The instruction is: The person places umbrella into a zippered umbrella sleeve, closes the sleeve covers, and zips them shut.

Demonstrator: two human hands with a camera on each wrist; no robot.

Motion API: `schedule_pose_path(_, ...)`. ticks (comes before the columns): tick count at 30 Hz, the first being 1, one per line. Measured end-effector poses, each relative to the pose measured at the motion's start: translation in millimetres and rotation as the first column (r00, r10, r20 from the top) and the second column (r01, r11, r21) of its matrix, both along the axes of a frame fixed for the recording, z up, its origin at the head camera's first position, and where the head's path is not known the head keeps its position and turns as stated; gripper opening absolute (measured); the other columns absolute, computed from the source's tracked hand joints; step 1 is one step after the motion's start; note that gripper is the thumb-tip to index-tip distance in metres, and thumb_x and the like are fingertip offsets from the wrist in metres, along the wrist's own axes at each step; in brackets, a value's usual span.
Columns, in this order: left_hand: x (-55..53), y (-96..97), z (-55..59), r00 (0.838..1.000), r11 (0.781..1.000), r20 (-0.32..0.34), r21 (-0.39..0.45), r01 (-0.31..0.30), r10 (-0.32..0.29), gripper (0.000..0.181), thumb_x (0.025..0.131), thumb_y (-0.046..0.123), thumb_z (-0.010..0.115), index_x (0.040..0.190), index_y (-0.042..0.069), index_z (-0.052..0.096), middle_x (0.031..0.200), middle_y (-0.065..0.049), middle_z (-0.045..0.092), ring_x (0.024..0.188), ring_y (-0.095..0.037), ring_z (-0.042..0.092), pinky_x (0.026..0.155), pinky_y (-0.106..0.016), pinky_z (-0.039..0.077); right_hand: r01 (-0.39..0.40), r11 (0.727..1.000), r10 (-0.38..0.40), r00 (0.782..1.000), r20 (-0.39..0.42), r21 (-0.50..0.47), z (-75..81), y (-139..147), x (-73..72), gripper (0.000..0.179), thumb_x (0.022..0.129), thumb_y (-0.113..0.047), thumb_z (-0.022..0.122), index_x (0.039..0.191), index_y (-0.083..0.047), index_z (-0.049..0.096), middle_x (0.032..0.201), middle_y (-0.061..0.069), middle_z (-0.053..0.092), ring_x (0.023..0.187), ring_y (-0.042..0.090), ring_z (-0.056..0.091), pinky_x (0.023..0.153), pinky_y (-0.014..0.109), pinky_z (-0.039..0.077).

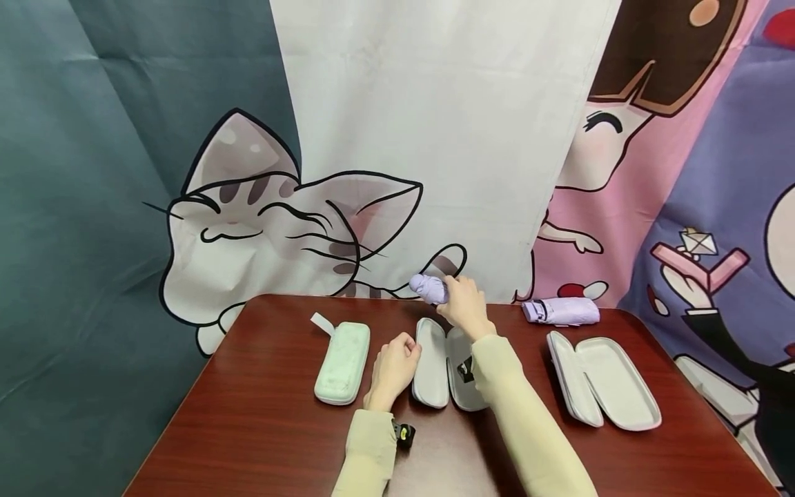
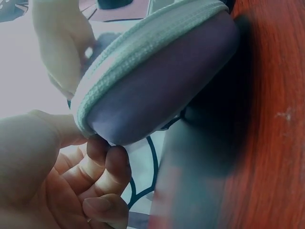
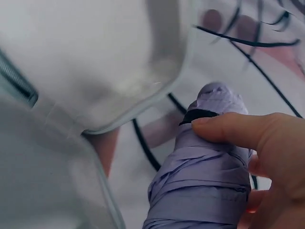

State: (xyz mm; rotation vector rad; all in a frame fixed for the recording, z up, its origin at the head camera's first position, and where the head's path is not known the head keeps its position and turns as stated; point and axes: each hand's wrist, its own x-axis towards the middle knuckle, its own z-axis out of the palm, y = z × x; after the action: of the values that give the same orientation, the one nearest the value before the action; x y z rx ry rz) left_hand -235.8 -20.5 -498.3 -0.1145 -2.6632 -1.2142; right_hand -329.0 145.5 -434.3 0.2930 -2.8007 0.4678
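My right hand [image 1: 464, 304] grips a folded lilac umbrella [image 1: 428, 288] near the table's back edge. In the right wrist view, the thumb lies by the dark strap around the umbrella [image 3: 200, 176]. An open zippered hard case [image 1: 430, 366] with a pale lining lies below that hand, its two halves spread side by side. At the case's left side is my left hand [image 1: 395, 366]. The left wrist view shows that hand's thumb and fingertips [image 2: 97, 150] pinching the end of the case [image 2: 157, 90] along its zipper edge.
A closed pale green case [image 1: 343, 364] with a white strap lies to the left. On the right, a second open case [image 1: 623, 383] sits in front of another folded lilac umbrella [image 1: 562, 311]. A printed cloth [image 1: 447, 138] hangs behind the brown table [image 1: 261, 414].
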Motion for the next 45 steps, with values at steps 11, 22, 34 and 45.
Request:
schedule_pose_path(11, -1.3, 0.2, -1.0, 1.000, 1.000, 0.013, 0.006, 0.008, -0.008, 0.016, 0.093, 0.026, 0.065, 0.080, 0.019, 0.059, 0.062, 0.009, 0.052, 0.054, -0.012, 0.050, 0.053, -0.034, 0.040, 0.209, 0.952, -0.178, 0.972, 0.151, -0.225, 11.2, 27.2, 45.6, 0.062, 0.071, -0.036, 0.077, 0.123, -0.010, 0.057, 0.107, 0.015, 0.063, 0.094, 0.036, 0.061, 0.074, 0.056, 0.046)
schedule_pose_path(22, -2.1, 1.1, 2.0, 1.000, 1.000, 0.003, 0.009, 0.013, -0.013, 0.014, 0.093, 0.025, 0.065, 0.082, 0.018, 0.060, 0.064, 0.010, 0.053, 0.056, -0.013, 0.051, 0.054, -0.034, 0.041, 0.292, 0.911, -0.228, 0.945, 0.236, -0.290, -7.0, 37.6, 84.8, 0.066, 0.073, -0.041, 0.073, 0.129, -0.011, 0.053, 0.102, 0.017, 0.065, 0.083, 0.034, 0.062, 0.066, 0.051, 0.047)
schedule_pose_path(34, -0.6, -4.1, 3.6, 1.000, 1.000, 0.006, 0.001, 0.009, -0.009, 0.013, 0.094, 0.025, 0.064, 0.083, 0.018, 0.060, 0.065, 0.008, 0.053, 0.056, -0.013, 0.051, 0.054, -0.034, 0.041, 0.347, 0.908, -0.275, 0.917, 0.290, -0.234, -30.2, 27.3, 102.9, 0.066, 0.070, -0.038, 0.073, 0.126, -0.008, 0.055, 0.102, 0.020, 0.065, 0.083, 0.037, 0.062, 0.066, 0.053, 0.047)
schedule_pose_path(45, -0.4, -3.7, -0.3, 1.000, 1.000, 0.012, 0.005, 0.025, -0.025, 0.014, 0.095, 0.025, 0.063, 0.084, 0.018, 0.059, 0.064, 0.007, 0.052, 0.052, -0.013, 0.049, 0.050, -0.033, 0.039, 0.379, 0.904, -0.302, 0.893, 0.334, -0.198, -41.8, 32.9, 103.8, 0.068, 0.072, -0.041, 0.075, 0.128, -0.006, 0.054, 0.104, 0.024, 0.064, 0.085, 0.040, 0.062, 0.067, 0.055, 0.047)
